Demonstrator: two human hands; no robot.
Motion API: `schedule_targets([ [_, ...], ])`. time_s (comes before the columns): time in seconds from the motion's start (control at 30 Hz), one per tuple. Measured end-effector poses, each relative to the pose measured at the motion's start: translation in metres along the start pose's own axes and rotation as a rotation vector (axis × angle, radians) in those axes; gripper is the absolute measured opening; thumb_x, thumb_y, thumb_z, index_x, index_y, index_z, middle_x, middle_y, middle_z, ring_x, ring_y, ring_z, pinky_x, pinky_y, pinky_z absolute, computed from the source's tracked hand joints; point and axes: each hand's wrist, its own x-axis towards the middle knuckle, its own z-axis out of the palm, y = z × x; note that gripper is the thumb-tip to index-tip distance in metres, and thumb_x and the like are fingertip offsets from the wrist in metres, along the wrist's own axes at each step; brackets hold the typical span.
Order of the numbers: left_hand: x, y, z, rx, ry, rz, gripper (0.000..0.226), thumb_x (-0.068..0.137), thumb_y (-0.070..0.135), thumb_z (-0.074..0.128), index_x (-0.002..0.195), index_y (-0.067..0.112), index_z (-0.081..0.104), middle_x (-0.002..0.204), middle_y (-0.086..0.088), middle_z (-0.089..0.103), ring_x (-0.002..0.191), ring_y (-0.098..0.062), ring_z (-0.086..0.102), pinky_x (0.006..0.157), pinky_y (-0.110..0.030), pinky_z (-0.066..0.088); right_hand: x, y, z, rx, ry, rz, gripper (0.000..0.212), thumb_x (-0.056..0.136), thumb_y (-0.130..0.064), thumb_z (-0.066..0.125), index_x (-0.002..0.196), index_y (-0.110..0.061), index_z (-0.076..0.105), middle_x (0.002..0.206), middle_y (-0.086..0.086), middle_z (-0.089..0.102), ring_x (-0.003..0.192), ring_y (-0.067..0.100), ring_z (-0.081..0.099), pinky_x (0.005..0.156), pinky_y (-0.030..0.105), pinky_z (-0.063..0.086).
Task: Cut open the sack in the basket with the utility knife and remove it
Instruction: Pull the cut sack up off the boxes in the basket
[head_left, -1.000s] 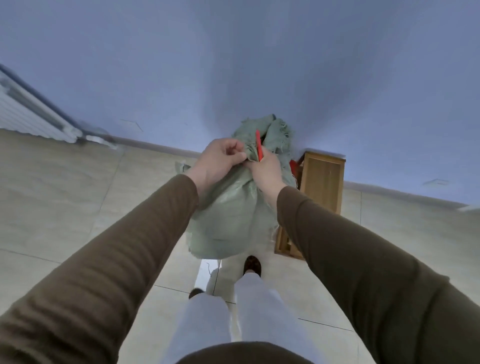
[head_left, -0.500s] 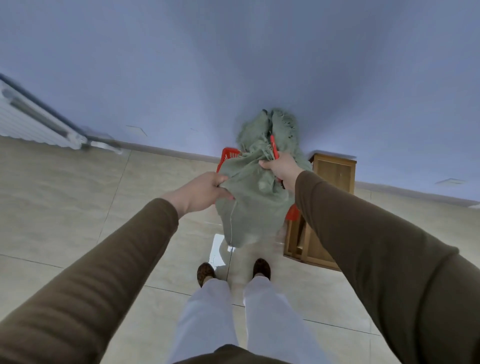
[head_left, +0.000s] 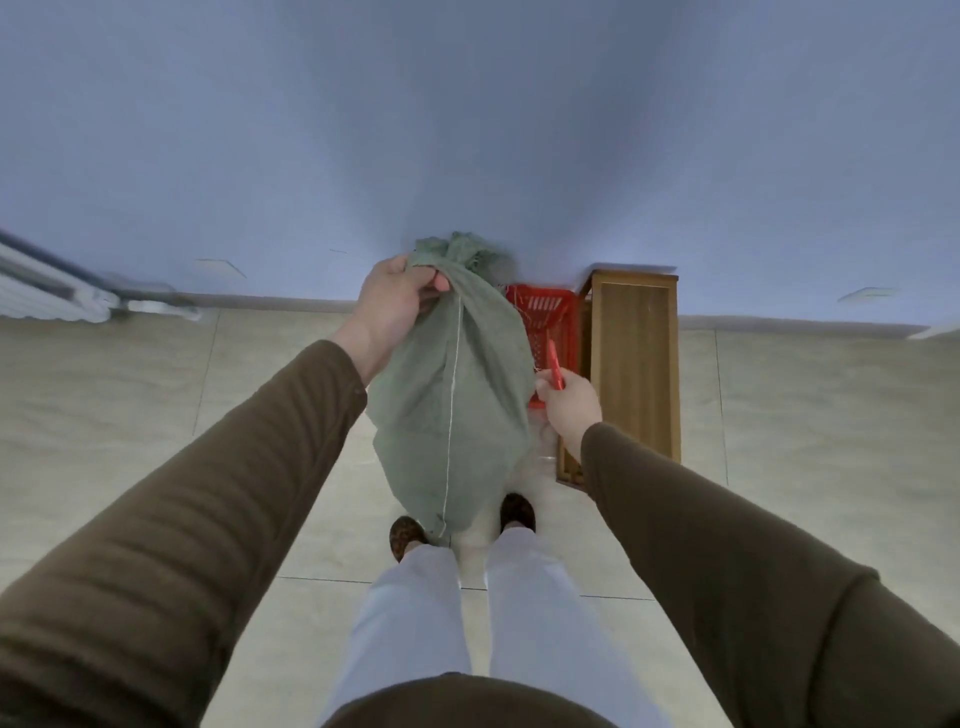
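A green woven sack (head_left: 452, 400) hangs limp in the air in front of my legs, with a white seam line down its middle. My left hand (head_left: 397, 304) grips its bunched top near the wall. My right hand (head_left: 569, 402) is to the right of the sack, apart from it, closed on a red utility knife (head_left: 555, 364) that points up. The red plastic basket (head_left: 545, 312) stands on the floor behind the sack, against the wall; the sack hides its left part.
A low wooden stool (head_left: 631, 358) stands right beside the basket, against the wall. A white radiator (head_left: 47, 291) is at the far left. My feet (head_left: 408, 535) are on beige floor tiles below the sack.
The sack has come up out of the basket and now hangs left of it. My left hand moved up to the sack's top; my right hand let go of the sack and dropped lower with the knife.
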Motion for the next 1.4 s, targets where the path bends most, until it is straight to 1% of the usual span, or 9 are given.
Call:
schedule_targets([
  [0.13, 0.004, 0.009, 0.005, 0.031, 0.041, 0.034, 0.03, 0.1, 0.006, 0.045, 0.074, 0.016, 0.056, 0.103, -0.013, 0.069, 0.094, -0.021, 0.071, 0.071, -0.015, 0.057, -0.029, 0.067, 0.015, 0.075, -0.066, 0.297, 0.017, 0.098, -0.014, 0.061, 0.112, -0.005, 0.065, 0.087, 0.012, 0.067, 0.064, 0.023, 0.062, 0.046, 0.028, 0.047],
  [0.33, 0.011, 0.025, 0.006, 0.027, 0.074, 0.072, 0.029, 0.096, 0.01, 0.044, 0.072, 0.02, 0.056, 0.105, -0.006, 0.075, 0.107, -0.028, 0.076, 0.105, -0.042, 0.054, -0.035, 0.096, 0.044, 0.346, -0.091, 0.475, 0.024, 0.09, -0.025, 0.077, 0.095, -0.005, 0.064, 0.057, 0.006, 0.064, 0.05, 0.016, 0.048, 0.051, 0.029, 0.04],
  [0.47, 0.018, 0.039, 0.005, -0.019, 0.095, 0.115, 0.03, 0.098, 0.012, 0.043, 0.072, 0.019, 0.057, 0.094, -0.001, 0.076, 0.1, -0.024, 0.078, 0.095, -0.038, 0.058, -0.02, 0.085, 0.053, 0.445, -0.052, 0.479, 0.029, 0.09, -0.035, 0.078, 0.093, -0.01, 0.064, 0.042, -0.004, 0.061, 0.048, 0.014, 0.046, 0.05, 0.024, 0.039],
  [0.73, 0.024, 0.063, 0.003, -0.059, 0.132, 0.193, 0.039, 0.098, 0.012, 0.041, 0.064, 0.022, 0.056, 0.089, 0.002, 0.076, 0.099, -0.021, 0.079, 0.088, -0.031, 0.059, 0.003, 0.078, 0.059, 0.842, -0.015, 0.505, 0.02, 0.098, -0.025, 0.072, 0.089, -0.013, 0.059, 0.061, 0.0, 0.053, 0.039, 0.009, 0.043, 0.04, 0.018, 0.038],
  [1.0, 0.037, 0.004, -0.039, 0.147, 0.175, -0.043, 0.032, 0.099, 0.015, 0.04, 0.073, 0.022, 0.057, 0.096, 0.003, 0.076, 0.109, -0.022, 0.074, 0.099, -0.037, 0.053, 0.028, 0.012, -0.034, 0.957, 0.417, 0.174, 0.019, 0.104, -0.025, 0.06, 0.118, -0.014, 0.066, 0.085, -0.002, 0.065, 0.064, 0.008, 0.059, 0.065, 0.026, 0.053],
  [1.13, 0.045, -0.027, -0.056, 0.322, 0.165, -0.223, 0.031, 0.106, 0.026, 0.039, 0.086, 0.021, 0.062, 0.101, 0.003, 0.07, 0.111, -0.023, 0.067, 0.095, -0.037, 0.049, 0.035, -0.035, -0.061, 0.811, 0.327, -0.002, 0.007, 0.104, -0.019, 0.062, 0.105, -0.015, 0.067, 0.094, 0.004, 0.069, 0.071, 0.011, 0.067, 0.081, 0.032, 0.063],
  [1.2, 0.045, -0.035, -0.058, 0.421, 0.147, -0.233, 0.028, 0.104, 0.029, 0.041, 0.094, 0.019, 0.065, 0.114, -0.001, 0.066, 0.114, -0.024, 0.062, 0.094, -0.038, 0.046, 0.029, -0.062, -0.06, 0.717, 0.262, -0.125, 0.005, 0.104, -0.018, 0.061, 0.104, -0.015, 0.065, 0.096, 0.006, 0.068, 0.072, 0.012, 0.069, 0.075, 0.028, 0.063],
  [1.3, 0.041, -0.03, -0.046, 0.506, 0.152, -0.084, 0.032, 0.104, 0.028, 0.042, 0.109, 0.011, 0.069, 0.12, -0.005, 0.063, 0.111, -0.024, 0.057, 0.09, -0.036, 0.043, 0.012, -0.108, -0.054, 0.646, 0.186, -0.364, 0.007, 0.105, -0.016, 0.06, 0.098, -0.019, 0.059, 0.086, 0.004, 0.065, 0.065, 0.013, 0.07, 0.057, 0.02, 0.051],
  [1.4, 0.036, -0.018, -0.018, 0.53, 0.057, 0.07, 0.037, 0.109, 0.026, 0.043, 0.116, 0.003, 0.07, 0.118, -0.004, 0.063, 0.107, -0.02, 0.054, 0.083, -0.03, 0.043, -0.01, -0.143, -0.039, 0.518, 0.038, -0.533, 0.018, 0.104, -0.01, 0.06, 0.118, -0.02, 0.055, 0.101, 0.016, 0.066, 0.07, 0.013, 0.07, 0.06, 0.018, 0.053],
])
